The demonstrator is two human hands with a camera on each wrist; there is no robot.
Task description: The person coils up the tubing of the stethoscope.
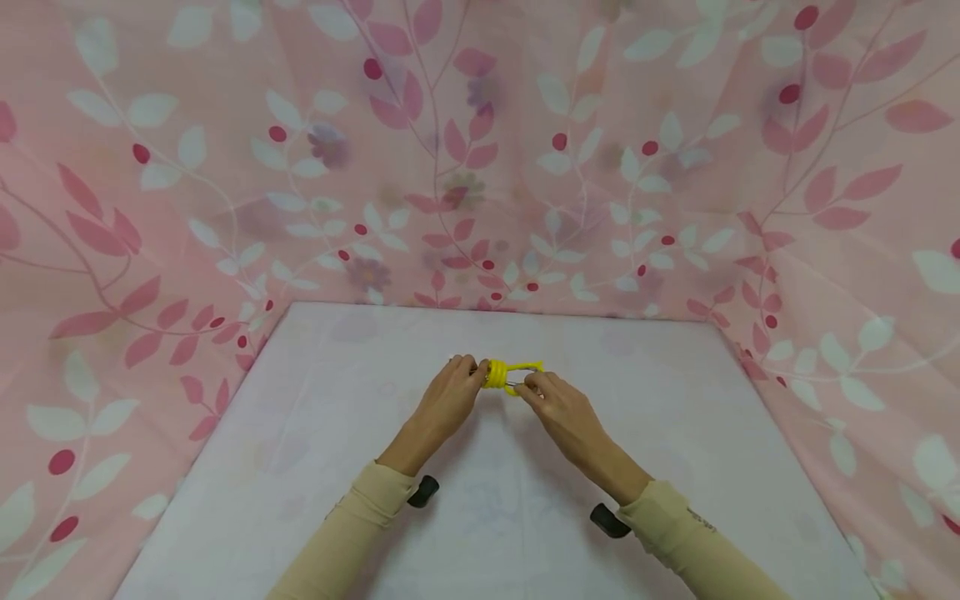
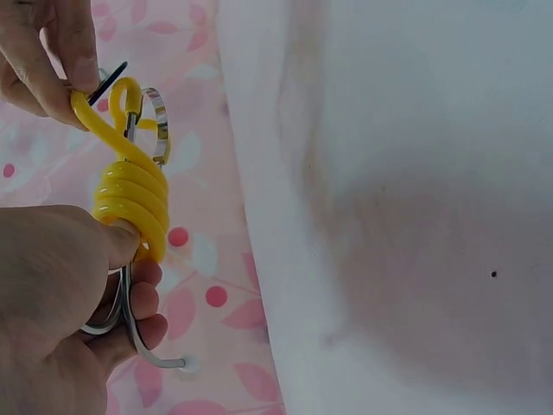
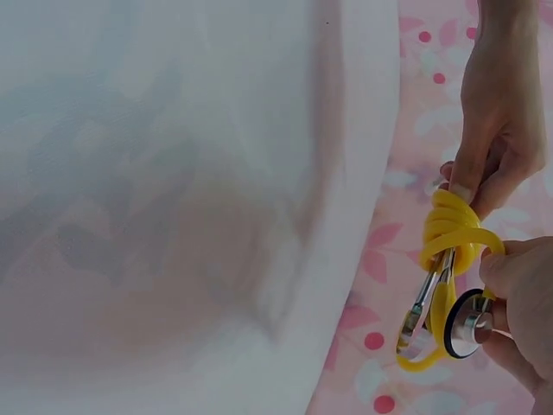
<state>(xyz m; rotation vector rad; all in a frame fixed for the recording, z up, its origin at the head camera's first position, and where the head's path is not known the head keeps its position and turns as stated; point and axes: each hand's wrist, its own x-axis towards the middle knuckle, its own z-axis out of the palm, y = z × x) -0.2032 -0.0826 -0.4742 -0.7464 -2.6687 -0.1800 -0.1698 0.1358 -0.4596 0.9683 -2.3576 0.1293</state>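
Note:
A stethoscope (image 1: 496, 375) with yellow tubing is held above the white table, its tubing (image 2: 131, 197) wound in several tight turns around the metal ear tubes (image 2: 130, 307). My left hand (image 1: 447, 393) grips the ear-tube end, with the thumb against the coil. One curved ear tube ends in a pale ear tip (image 2: 188, 364) below those fingers. On the other side, my right hand (image 1: 564, 411) pinches the tubing beside the round, black-rimmed chest piece (image 3: 469, 325). A loop of tubing and a flat metal strip (image 2: 158, 121) stick out past the coil.
A white cloth-covered table (image 1: 517, 508) lies beneath both hands. Pink leaf-patterned fabric (image 1: 480, 167) surrounds its back and sides. Black objects (image 1: 423, 492) show beside each sleeve cuff.

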